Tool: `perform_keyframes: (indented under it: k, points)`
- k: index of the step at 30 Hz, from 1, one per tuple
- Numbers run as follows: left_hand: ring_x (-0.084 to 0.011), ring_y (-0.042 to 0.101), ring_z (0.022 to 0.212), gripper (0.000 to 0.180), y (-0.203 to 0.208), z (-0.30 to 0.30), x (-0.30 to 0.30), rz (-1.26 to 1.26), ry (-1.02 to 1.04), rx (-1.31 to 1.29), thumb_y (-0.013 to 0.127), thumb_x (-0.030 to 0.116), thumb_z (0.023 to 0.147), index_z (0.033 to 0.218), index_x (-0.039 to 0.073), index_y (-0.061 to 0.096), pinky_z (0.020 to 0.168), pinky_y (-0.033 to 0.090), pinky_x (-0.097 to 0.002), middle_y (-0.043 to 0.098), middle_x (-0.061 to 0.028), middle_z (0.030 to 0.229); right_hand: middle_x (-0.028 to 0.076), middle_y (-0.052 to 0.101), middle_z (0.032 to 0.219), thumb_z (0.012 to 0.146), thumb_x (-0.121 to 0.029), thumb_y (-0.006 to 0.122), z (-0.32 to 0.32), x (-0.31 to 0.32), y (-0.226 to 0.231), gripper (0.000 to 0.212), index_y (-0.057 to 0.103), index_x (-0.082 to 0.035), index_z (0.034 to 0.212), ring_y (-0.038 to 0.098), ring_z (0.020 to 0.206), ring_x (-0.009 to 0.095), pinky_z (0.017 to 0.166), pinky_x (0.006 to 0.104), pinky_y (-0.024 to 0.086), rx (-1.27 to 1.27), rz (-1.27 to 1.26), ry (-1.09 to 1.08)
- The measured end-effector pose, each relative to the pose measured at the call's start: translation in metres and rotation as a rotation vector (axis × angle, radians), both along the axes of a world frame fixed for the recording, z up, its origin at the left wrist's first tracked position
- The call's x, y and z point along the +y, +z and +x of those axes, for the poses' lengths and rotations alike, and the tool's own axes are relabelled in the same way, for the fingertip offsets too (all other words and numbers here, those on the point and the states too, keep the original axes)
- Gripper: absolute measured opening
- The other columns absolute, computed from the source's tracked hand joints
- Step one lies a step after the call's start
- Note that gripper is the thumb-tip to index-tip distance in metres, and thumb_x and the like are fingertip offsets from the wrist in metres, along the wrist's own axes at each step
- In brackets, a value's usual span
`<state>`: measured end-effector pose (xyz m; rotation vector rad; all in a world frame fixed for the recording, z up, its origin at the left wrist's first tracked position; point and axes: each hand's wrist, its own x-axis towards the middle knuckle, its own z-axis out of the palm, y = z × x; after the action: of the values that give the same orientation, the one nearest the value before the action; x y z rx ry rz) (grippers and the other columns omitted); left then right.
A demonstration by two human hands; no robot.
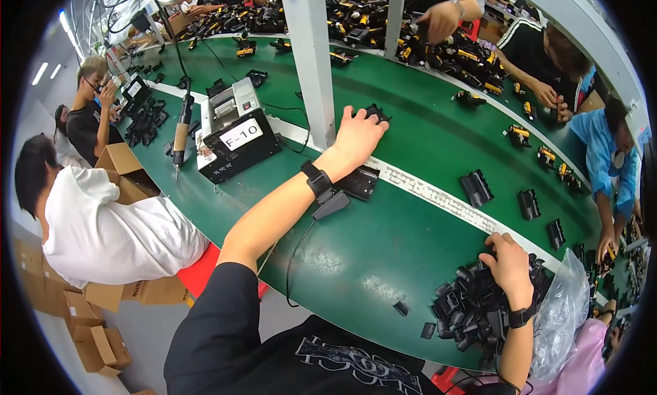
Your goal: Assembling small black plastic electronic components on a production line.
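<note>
My left hand point(357, 140) reaches far across onto the green conveyor belt, its fingers curled over a black plastic housing point(378, 112). A second dark housing point(360, 183) lies below that wrist, partly hidden by the wrist and the grey box on its strap. On the right, my right hand point(509, 260) rests at the far edge of a heap of small black plastic parts point(472, 300). Its thumb and forefinger are bent and apart, with no part visible between them; the fingers' undersides are hidden. Both wrists wear black straps.
A black-and-silver box device point(236, 131) and a hanging electric screwdriver point(182, 131) stand left. A white post point(309, 66) rises beside my left hand. Black shells point(476, 188) and yellow-black assemblies point(519, 135) lie on the belt. A clear plastic bag point(562, 313) borders the heap. Co-workers sit around.
</note>
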<state>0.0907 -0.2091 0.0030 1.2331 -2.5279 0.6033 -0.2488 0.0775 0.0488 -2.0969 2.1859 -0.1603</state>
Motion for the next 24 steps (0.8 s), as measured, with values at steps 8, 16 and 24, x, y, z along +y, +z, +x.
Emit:
perform_keyframes:
  k: [8, 16, 24]
  points:
    - [-0.0261, 0.062, 0.110, 0.041, 0.027, -0.035, 0.086, 0.056, -0.455, 0.162, 0.067, 0.005, 0.085, 0.126, 0.009, 0.059, 0.108, 0.042, -0.0517, 0.071, -0.0048, 0.104, 0.016, 0.067, 0.097, 0.083, -0.010, 0.082, -0.001, 0.008, -0.002, 0.023, 0.067, -0.004, 0.100, 0.070, 0.089, 0.037, 0.077, 0.0484, 0.055, -0.021, 0.071, -0.057]
    - [-0.0248, 0.059, 0.109, 0.030, -0.002, -0.022, 0.144, 0.263, -0.662, 0.344, 0.076, 0.011, 0.084, 0.114, 0.010, 0.069, 0.105, 0.043, -0.0463, 0.065, -0.0035, 0.112, 0.023, 0.064, 0.102, 0.096, -0.002, 0.067, 0.006, -0.004, 0.012, 0.009, 0.067, 0.001, 0.104, 0.064, 0.098, 0.046, 0.087, 0.0502, 0.053, -0.081, 0.000, -0.016]
    - [-0.0293, 0.052, 0.127, 0.026, -0.012, -0.024, 0.146, 0.352, -0.635, 0.412, 0.082, 0.022, 0.089, 0.111, 0.016, 0.070, 0.109, 0.038, -0.0518, 0.064, -0.0033, 0.124, 0.016, 0.067, 0.088, 0.093, -0.001, 0.073, 0.044, -0.025, 0.007, 0.009, 0.066, 0.003, 0.097, 0.070, 0.081, 0.030, 0.074, 0.0396, 0.055, -0.431, -0.170, 0.115]
